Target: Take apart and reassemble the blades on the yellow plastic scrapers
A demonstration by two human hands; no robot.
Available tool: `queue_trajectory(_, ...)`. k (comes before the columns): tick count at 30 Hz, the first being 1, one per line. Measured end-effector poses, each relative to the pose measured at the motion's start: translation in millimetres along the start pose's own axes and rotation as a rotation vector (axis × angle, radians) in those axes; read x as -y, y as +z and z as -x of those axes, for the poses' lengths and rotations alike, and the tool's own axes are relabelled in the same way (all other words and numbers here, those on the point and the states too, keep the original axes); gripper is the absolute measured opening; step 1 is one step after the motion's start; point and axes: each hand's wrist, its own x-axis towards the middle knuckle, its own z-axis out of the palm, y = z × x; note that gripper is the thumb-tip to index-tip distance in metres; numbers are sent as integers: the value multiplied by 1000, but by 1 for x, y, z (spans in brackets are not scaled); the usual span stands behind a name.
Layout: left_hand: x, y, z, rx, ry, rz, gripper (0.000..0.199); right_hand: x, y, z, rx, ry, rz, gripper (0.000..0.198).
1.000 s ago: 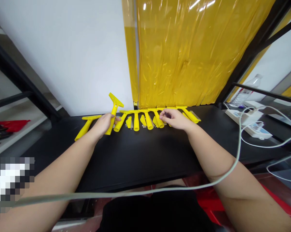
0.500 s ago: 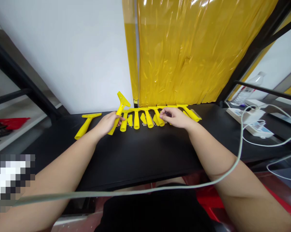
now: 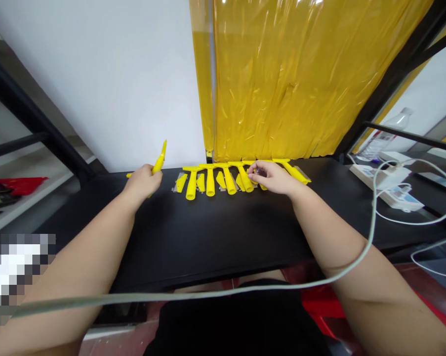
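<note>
My left hand [image 3: 144, 184] is closed around the handle of a yellow scraper [image 3: 159, 163], its head pointing up and seen nearly edge-on. Behind that hand, only a bit of another yellow scraper [image 3: 129, 175] shows. A row of yellow T-shaped scrapers [image 3: 210, 183] lies along the back of the black table [image 3: 215, 232], handles toward me. Small yellow pieces with metal plates [image 3: 181, 183] lie between the handles. Over the right part of the row, my right hand [image 3: 270, 177] has thumb and fingertips pinched together; what they hold is too small to make out.
A yellow plastic curtain [image 3: 282, 84] and a white panel [image 3: 134, 84] stand behind the table. White power strips [image 3: 396, 193] and a clear bottle [image 3: 385, 133] are at the right. A pale cable [image 3: 245, 290] crosses in front of me.
My left hand has moved left with the scraper, away from the row, and turned it edge-on. The scraper lying at the left is now mostly hidden behind it. My right hand stays almost in place.
</note>
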Motion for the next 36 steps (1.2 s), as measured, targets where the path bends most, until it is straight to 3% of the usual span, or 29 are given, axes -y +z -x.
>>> queue_trajectory(4,8,0,-1,29,-20,-477,63,0,-1,1,0,6,9,23)
queue_trajectory(10,11,10,2,173,57,-663,62,4,-2,2,2,3,3,21)
queue_trajectory(23,1,23,8,232,187,-614,68,1,-2,1,24,8,-15,21)
queue_trajectory(36,-6,23,12,315,223,-616,67,5,-3,2,23,8,12,23)
